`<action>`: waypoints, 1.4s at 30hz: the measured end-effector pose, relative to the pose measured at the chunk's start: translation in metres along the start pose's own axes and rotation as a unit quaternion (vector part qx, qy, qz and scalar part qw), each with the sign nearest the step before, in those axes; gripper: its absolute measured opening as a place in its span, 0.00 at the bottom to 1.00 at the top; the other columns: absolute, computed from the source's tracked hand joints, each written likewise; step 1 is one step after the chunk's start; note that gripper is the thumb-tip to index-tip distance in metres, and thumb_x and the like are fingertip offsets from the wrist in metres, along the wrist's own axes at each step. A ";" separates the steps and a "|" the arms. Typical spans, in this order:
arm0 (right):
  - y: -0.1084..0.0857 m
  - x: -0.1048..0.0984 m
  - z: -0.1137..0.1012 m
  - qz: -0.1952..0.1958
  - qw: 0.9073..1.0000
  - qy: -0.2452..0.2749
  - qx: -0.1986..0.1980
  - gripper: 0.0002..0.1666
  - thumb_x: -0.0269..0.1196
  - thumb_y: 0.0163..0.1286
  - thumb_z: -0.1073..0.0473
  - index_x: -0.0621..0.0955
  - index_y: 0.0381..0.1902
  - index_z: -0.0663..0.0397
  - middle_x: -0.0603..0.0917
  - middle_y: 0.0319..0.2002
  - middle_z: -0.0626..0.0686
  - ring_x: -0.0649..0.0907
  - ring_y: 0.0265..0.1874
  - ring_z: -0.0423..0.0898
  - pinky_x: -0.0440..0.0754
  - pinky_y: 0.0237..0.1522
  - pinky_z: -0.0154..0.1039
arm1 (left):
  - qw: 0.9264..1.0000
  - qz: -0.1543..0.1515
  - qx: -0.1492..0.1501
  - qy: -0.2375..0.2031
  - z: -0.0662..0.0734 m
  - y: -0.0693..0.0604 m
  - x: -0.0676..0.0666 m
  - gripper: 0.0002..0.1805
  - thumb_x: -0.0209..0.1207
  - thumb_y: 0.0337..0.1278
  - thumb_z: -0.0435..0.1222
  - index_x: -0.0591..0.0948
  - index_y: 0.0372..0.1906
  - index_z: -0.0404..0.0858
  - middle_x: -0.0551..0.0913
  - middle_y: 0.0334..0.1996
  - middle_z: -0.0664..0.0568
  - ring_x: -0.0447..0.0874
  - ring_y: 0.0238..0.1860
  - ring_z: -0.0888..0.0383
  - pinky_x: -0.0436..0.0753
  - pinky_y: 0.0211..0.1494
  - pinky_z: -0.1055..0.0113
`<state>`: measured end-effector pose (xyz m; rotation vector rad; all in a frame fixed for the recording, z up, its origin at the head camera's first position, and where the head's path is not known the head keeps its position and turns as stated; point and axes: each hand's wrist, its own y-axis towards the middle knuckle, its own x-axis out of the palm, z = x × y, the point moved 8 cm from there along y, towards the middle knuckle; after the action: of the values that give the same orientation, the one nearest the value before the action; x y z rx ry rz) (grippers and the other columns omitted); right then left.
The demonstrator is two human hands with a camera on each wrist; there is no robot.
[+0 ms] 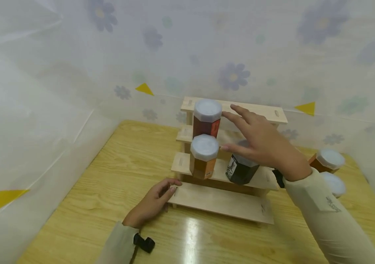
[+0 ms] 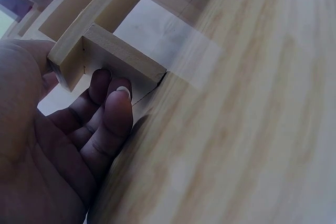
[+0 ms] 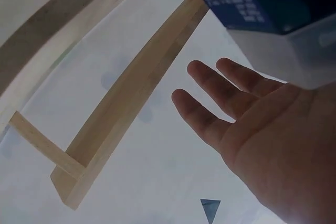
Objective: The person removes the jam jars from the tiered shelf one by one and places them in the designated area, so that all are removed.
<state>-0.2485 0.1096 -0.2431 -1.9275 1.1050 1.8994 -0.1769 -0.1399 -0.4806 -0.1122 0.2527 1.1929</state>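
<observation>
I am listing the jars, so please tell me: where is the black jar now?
In the head view, the black jar stands on the second-lowest step of the rack, right of the amber jar, partly covered by the right hand.

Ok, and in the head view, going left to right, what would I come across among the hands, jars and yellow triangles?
Lower-left yellow triangle, left hand, front amber jar, dark jar, pale-lidded brown jar.
</observation>
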 end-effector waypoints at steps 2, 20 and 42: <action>0.003 0.000 -0.001 0.002 1.000 -0.002 -0.004 0.53 0.69 0.69 0.38 0.59 0.82 0.47 0.58 0.80 0.62 0.69 0.69 0.69 0.67 0.65 0.71 | 1.000 0.000 -0.001 -0.001 0.000 -0.001 0.001 0.16 0.48 0.84 0.44 0.76 0.65 0.47 0.77 0.55 0.47 0.75 0.28 0.57 0.84 0.27 0.60; 0.030 -0.009 -0.004 -0.027 0.999 0.036 -0.013 0.55 0.67 0.73 0.41 0.50 0.84 0.45 0.54 0.81 0.57 0.66 0.73 0.63 0.72 0.64 0.68 | 1.000 0.000 0.012 0.005 0.002 -0.001 0.004 0.15 0.47 0.84 0.44 0.76 0.65 0.49 0.75 0.65 0.53 0.77 0.34 0.57 0.85 0.34 0.62; 0.065 0.002 -0.012 -0.103 0.994 0.036 -0.008 0.50 0.57 0.73 0.28 0.52 0.84 0.32 0.52 0.81 0.52 0.78 0.62 0.56 0.80 0.55 0.59 | 1.000 0.002 0.002 0.004 0.003 -0.002 0.007 0.15 0.48 0.84 0.43 0.76 0.65 0.48 0.77 0.56 0.49 0.76 0.27 0.53 0.84 0.29 0.60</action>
<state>-0.2804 0.0565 -0.2213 -2.0464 0.8725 1.7460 -0.1725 -0.1336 -0.4796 -0.1125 0.2615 1.1958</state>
